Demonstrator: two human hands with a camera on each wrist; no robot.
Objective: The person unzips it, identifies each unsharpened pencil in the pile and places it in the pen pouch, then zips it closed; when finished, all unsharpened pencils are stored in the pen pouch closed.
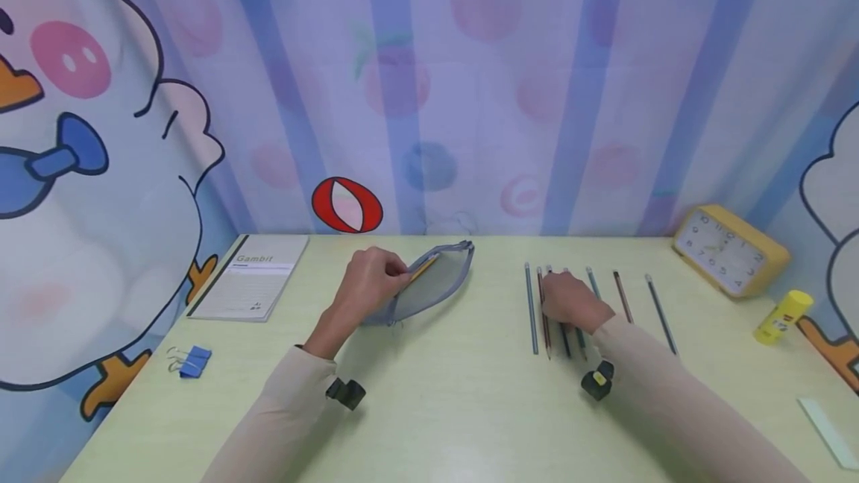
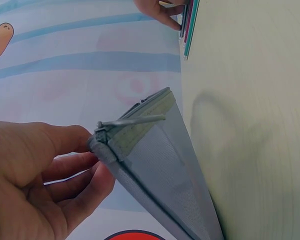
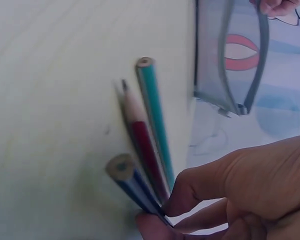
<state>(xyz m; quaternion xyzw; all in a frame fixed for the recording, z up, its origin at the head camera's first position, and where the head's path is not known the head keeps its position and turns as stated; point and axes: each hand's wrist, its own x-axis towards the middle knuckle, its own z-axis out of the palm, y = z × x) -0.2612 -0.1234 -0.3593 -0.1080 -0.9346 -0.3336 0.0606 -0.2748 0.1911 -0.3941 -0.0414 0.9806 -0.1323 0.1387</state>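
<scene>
My left hand [image 1: 370, 279] pinches the corner of a grey mesh zip pouch [image 1: 436, 285], holding it tilted up with its mouth spread apart. A thin orange-yellow strip [image 1: 423, 268] shows along the pouch opening beside my fingers. In the left wrist view the pouch's zipper end [image 2: 102, 137] sits at my thumb and fingertips. On the right, my right hand [image 1: 570, 298] reaches down over a row of pencils and pinches a dark blue pencil [image 3: 132, 182] between thumb and finger. Right beside it lie a dark red pencil [image 3: 146, 150] and a teal pencil [image 3: 154, 100].
More pencils lie to the right, among them a brown pencil [image 1: 622, 295] and a dark pencil [image 1: 661, 313]. A notebook [image 1: 251, 278] and a blue binder clip [image 1: 195, 362] are at left. At right stand a yellow clock [image 1: 730, 250], a glue stick [image 1: 782, 317] and a pale strip [image 1: 828, 432].
</scene>
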